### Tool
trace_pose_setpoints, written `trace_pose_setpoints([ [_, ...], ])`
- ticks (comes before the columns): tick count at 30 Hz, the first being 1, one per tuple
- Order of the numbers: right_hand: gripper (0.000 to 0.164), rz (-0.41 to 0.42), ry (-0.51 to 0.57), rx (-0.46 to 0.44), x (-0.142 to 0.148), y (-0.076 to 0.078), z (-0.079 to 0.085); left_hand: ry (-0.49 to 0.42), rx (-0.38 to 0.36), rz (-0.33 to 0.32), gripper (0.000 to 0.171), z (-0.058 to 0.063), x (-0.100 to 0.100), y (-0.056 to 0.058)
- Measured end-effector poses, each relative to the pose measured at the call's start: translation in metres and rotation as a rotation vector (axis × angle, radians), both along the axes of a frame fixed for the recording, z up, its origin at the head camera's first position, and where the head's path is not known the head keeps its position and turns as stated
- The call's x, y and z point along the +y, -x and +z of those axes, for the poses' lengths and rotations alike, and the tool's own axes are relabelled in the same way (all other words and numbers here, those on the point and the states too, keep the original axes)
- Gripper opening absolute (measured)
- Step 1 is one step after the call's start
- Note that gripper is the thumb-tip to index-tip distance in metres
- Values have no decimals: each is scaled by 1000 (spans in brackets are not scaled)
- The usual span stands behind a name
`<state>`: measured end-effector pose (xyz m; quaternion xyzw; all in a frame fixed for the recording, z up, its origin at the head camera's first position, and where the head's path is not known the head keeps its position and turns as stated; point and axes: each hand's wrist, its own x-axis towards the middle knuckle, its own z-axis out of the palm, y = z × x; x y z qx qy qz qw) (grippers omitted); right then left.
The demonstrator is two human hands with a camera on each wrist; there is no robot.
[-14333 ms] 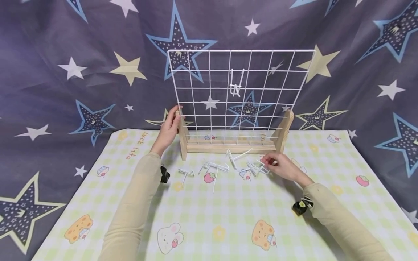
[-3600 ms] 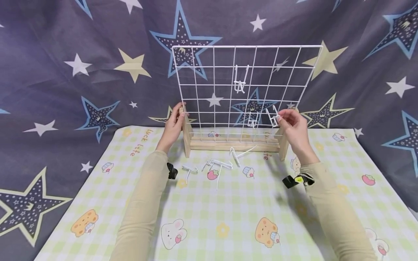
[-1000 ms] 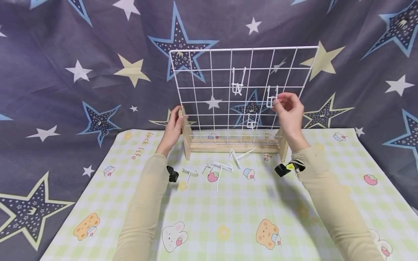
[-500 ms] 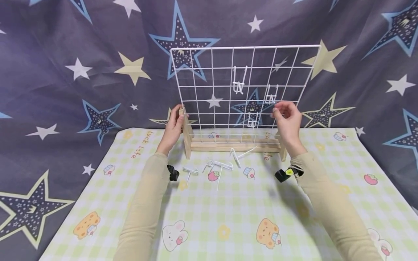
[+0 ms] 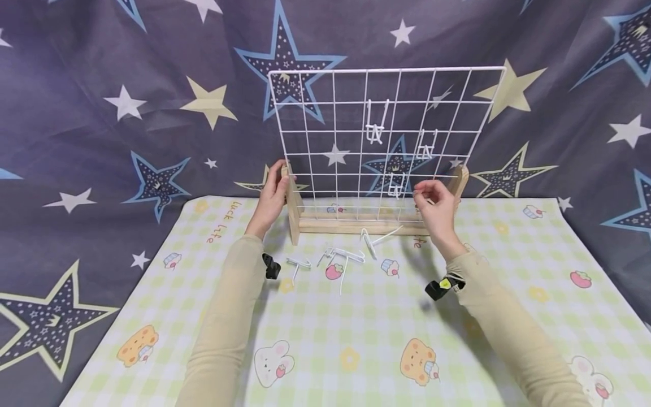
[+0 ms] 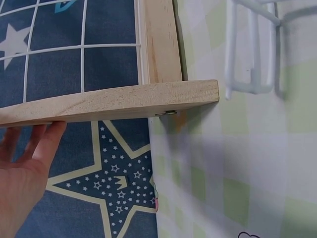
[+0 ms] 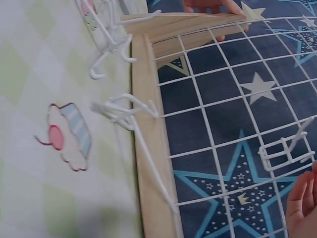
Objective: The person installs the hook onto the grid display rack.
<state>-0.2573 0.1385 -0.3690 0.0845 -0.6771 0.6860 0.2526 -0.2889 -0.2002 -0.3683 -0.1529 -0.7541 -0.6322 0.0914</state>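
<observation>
A white wire grid display rack (image 5: pixel 351 131) stands on the table in a wooden base. My left hand (image 5: pixel 271 200) holds the top of its left wooden upright (image 5: pixel 293 212); in the left wrist view, fingers (image 6: pixel 48 141) reach against the upright's outer face. Hanging on the grid are an upper middle hook (image 5: pixel 375 134), a right hook (image 5: pixel 425 152) and a lower hook (image 5: pixel 395 191). Right of the lower hook, my right hand (image 5: pixel 439 212) is bent at the fingers and holds nothing. At the right wrist view's edge, part of that hand (image 7: pixel 303 203) shows below a hung hook (image 7: pixel 282 152).
Several loose white hooks lie before the base, among them a left one (image 5: pixel 299 263), a long-pronged one (image 5: pixel 347 256) and one near the wooden bar (image 5: pixel 369 246). A checked cloth (image 5: pixel 315 322) covers the table. A dark star-patterned curtain (image 5: pixel 168 56) hangs behind.
Hooks that lay at the right of the table now hang on the grid. The right hand has let go of the right hook and moved down. The left hand stays on the upright.
</observation>
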Motion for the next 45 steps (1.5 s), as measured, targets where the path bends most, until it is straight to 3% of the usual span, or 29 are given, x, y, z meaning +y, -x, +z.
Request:
trace_pose_setpoints([
  [7, 15, -6, -97, -58, -5, -6, -11, 9, -4, 11, 44, 0, 0, 1],
  [18, 13, 65, -267, -131, -9, -12, -27, -9, -2, 11, 44, 0, 0, 0],
  [25, 14, 105, -376, -190, 3, 7, -67, -7, -1, 14, 44, 0, 1, 0],
  [31, 16, 163, -396, -231, 7, 4, -77, 12, -7, 22, 46, 0, 0, 0],
  [45, 19, 166, -439, -452, 18, 4, -90, 13, 6, 28, 44, 0, 1, -1],
])
